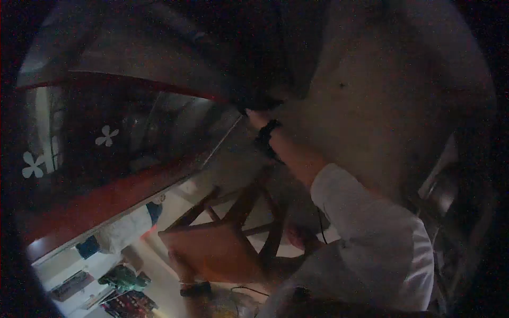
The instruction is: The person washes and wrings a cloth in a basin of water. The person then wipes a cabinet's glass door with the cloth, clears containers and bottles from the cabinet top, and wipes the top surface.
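The picture is very dark. My right hand [257,117], with a black band at its wrist and a white sleeve, reaches to a dark shape by the corner of a red-edged cabinet [106,193]. Its fingertips are lost in shadow, so what they touch is unclear. Low in the view, my left hand [181,267], wearing a dark wristband, is at the edge of a brown wooden chair [212,252] and appears closed around it. The chair's flat seat panel and several of its dark legs or bars show.
White flower shapes [107,136] mark the cabinet's dark glossy panel. Below it lie a pale cloth-like bundle [130,230], a green crumpled item [123,279] and other clutter. A thin dark cable [249,289] runs near the chair. A plain wall-like surface [360,122] stands to the right.
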The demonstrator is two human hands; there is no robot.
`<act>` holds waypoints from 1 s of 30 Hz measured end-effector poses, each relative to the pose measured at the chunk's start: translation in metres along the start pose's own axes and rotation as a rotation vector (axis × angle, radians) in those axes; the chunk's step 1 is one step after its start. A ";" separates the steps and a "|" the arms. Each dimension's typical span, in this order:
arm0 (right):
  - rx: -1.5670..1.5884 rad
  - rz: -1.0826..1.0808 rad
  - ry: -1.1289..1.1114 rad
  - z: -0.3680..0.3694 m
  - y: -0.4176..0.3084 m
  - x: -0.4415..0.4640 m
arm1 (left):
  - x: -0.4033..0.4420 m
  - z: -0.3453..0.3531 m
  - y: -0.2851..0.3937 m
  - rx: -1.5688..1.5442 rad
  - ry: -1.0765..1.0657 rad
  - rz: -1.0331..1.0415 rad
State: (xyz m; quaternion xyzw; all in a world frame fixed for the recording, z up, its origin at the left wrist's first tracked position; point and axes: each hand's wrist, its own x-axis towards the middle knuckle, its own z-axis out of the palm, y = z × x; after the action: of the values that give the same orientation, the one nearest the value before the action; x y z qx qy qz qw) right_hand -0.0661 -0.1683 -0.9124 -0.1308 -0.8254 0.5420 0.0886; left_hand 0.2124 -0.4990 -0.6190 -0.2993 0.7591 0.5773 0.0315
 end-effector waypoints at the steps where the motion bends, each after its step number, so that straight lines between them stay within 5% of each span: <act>1: 0.014 -0.014 0.007 0.010 0.009 0.002 | 0.011 -0.025 -0.013 0.002 0.004 0.015; 3: 0.028 0.080 -0.110 0.010 0.020 0.004 | 0.017 -0.059 -0.040 0.069 -0.008 -0.061; 4: -0.033 0.255 -0.343 0.007 0.023 0.004 | 0.010 -0.040 -0.029 0.077 -0.007 -0.059; 5: -0.030 0.260 -0.339 0.006 0.024 0.004 | 0.005 -0.019 -0.019 0.053 0.035 -0.078; 7: -0.323 -0.193 -0.348 0.008 0.026 0.000 | 0.005 -0.014 -0.018 0.041 0.073 -0.100; 9: -0.409 -0.346 -0.303 0.013 0.021 -0.004 | 0.016 -0.043 -0.045 0.226 0.175 -0.010; 12: -0.298 -0.227 -0.234 0.012 0.016 -0.006 | -0.001 0.003 -0.007 0.163 0.139 -0.020; 18: -0.177 -0.086 -0.191 0.001 0.008 -0.012 | 0.001 -0.037 -0.036 0.473 0.102 0.141; 22: -0.078 -0.093 -0.080 -0.004 -0.023 -0.020 | 0.001 -0.022 -0.026 0.122 0.035 -0.009; 30: 0.012 -0.271 0.111 -0.004 -0.090 -0.001 | -0.015 0.047 0.027 0.038 0.089 -0.082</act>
State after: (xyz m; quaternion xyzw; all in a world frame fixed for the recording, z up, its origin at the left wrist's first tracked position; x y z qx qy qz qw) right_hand -0.0754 -0.1995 -0.8282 -0.0475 -0.8259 0.5221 0.2073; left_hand 0.1972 -0.4469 -0.6055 -0.3549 0.7576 0.5471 0.0272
